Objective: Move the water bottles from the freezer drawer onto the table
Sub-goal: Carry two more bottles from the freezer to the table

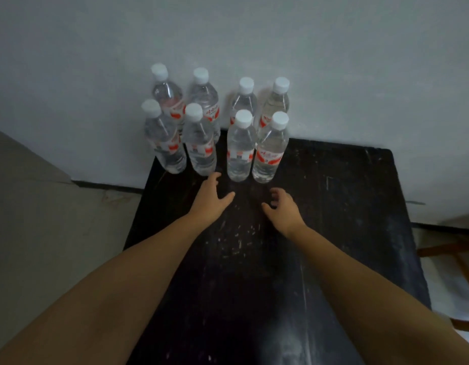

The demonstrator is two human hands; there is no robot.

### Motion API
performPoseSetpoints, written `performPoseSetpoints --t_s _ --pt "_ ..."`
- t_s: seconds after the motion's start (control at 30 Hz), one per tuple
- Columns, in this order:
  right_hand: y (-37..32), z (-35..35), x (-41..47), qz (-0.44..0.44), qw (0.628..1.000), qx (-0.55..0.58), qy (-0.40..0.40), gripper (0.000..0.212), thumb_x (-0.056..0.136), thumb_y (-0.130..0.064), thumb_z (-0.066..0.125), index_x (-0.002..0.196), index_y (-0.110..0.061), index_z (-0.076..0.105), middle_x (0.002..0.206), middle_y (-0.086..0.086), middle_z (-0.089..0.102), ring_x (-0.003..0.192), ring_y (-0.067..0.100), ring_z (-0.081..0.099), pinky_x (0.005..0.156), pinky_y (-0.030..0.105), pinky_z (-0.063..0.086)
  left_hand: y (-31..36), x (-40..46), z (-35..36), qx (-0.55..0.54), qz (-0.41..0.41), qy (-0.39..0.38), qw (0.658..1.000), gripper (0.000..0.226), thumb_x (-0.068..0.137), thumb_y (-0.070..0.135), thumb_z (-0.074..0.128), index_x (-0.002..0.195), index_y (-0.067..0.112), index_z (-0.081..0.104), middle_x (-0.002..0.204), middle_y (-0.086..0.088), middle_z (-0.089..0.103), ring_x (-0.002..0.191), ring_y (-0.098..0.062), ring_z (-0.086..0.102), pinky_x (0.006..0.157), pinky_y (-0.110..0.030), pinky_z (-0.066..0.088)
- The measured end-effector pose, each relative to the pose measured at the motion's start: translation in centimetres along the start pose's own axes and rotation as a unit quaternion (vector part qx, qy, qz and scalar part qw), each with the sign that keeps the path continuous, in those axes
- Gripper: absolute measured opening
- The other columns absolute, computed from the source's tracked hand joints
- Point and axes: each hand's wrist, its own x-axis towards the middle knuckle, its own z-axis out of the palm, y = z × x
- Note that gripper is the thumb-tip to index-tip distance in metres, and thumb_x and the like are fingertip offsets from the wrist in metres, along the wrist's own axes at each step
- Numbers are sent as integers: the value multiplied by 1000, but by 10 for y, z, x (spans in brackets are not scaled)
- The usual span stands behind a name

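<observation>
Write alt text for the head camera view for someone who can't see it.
Eight capped water bottles stand upright in two rows at the far end of a dark table against a pale wall. The person's left hand and right hand hover open just in front of them, holding nothing.

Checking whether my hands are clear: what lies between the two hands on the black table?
Only bare scuffed black table between the left hand and right hand, in the head view.
</observation>
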Motion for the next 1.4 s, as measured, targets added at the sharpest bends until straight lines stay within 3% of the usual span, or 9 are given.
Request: performPoseSetpoints --t_s 0.07,0.13,0.23,0.47,0.63,0.87,1.13,1.23,1.4 --pt "3 2 -18 -11 997 -68 -33 36 90 -19 61 124 -8 55 116 11 63 105 24 62 85 21 42 -13 -25 0 76 -6 -12 997 42 90 33 61 127 15 51 124 -8 56 112 -19 56 89 -26 42" --pt "3 5 -36 -15 990 -122 -68 27 91 -18 58 116 -7 60 107 11 68 101 26 64 82 21 43 -22 -50 -1 142 -6 5 990 20 92 33 57 100 16 61 102 -5 63 87 -17 59 74 -30 47" --pt "-5 16 -63 -20 972 -200 -122 23 91 -19 55 109 -6 62 108 16 68 103 29 64 91 33 50 -34 -89 -7 232 3 26 972 23 94 34 52 80 16 55 83 -1 58 71 -14 52 58 -29 37" --pt "-40 70 -138 -125 917 -333 -178 26 92 -21 54 110 -5 62 119 17 62 112 32 57 90 31 44 -78 -177 -33 274 -18 33 961 22 94 35 52 98 15 62 86 1 57 77 -17 55 65 -31 44" --pt "-64 124 -202 -172 879 -398 -199 28 92 -24 53 114 -7 60 122 17 60 114 33 57 91 34 45 -135 -260 -68 246 -42 61 966 27 95 32 51 103 8 61 103 -12 64 95 -30 61 76 -35 46" --pt "-105 230 -310 -264 811 -451 -263 31 94 -23 51 118 -6 59 122 18 60 112 32 57 91 35 45 -232 -404 -130 195 -171 158 953 24 90 28 51 102 11 64 109 -14 64 100 -32 60 79 -32 46" --pt "-144 330 -421 -404 673 -523 -332 32 97 -18 43 123 -2 52 127 18 55 115 33 54 90 34 44 -292 -539 -153 91 -324 242 910 22 91 21 48 95 5 62 101 -18 63 92 -33 61 77 -34 49" --pt "-146 356 -460 -467 607 -540 -349 33 96 -19 46 121 -1 57 125 18 58 114 32 56 88 32 45 -305 -588 -139 56 -397 284 871 22 92 25 46 98 8 60 102 -15 61 86 -28 56 71 -29 40" --pt "-132 381 -505 -557 478 -570 -369 35 97 -23 46 120 1 59 124 21 59 114 33 57 90 33 46 -304 -660 -98 4 -496 355 793 26 94 30 49 104 9 60 110 -15 62 99 -32 60 73 -30 42"
